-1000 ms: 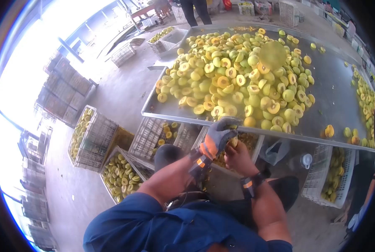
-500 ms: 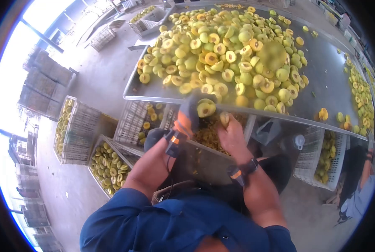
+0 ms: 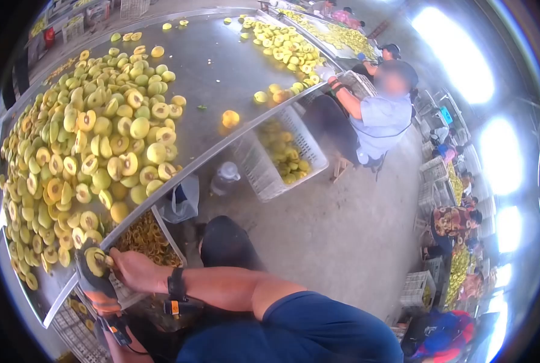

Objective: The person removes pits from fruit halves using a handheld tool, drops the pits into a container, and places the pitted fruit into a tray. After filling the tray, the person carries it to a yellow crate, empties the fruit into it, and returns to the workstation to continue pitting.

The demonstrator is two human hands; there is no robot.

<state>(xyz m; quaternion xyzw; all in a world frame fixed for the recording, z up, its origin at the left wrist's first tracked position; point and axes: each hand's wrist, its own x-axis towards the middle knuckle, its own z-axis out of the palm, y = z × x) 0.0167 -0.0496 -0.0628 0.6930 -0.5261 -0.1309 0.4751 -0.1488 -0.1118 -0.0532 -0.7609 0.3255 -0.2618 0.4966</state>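
My left hand (image 3: 96, 287), in a dark glove with an orange cuff, is closed around a yellow-green peach half (image 3: 95, 262) at the table's front edge. Bare, my right hand (image 3: 140, 272) is closed close beside it, its fingertips at the cut face. A small pale piece shows at those fingertips; I cannot make out what it is. Beside both hands, the metal table (image 3: 188, 130) bears a large heap of halved peaches (image 3: 109, 145), several with brown stone hollows. Below my right hand is a crate of brownish scraps (image 3: 146, 239).
Under the table edge stand a white crate of peaches (image 3: 309, 151), a clear jug (image 3: 225, 178) and a plastic bag (image 3: 182, 199). A co-worker in a light shirt (image 3: 382, 124) sits at the table's right end. More people and crates line the right side.
My view has swung to the right, so the table and heap now lie at the left and the co-worker is in full view. My hands stay together, the left still holding a peach half.
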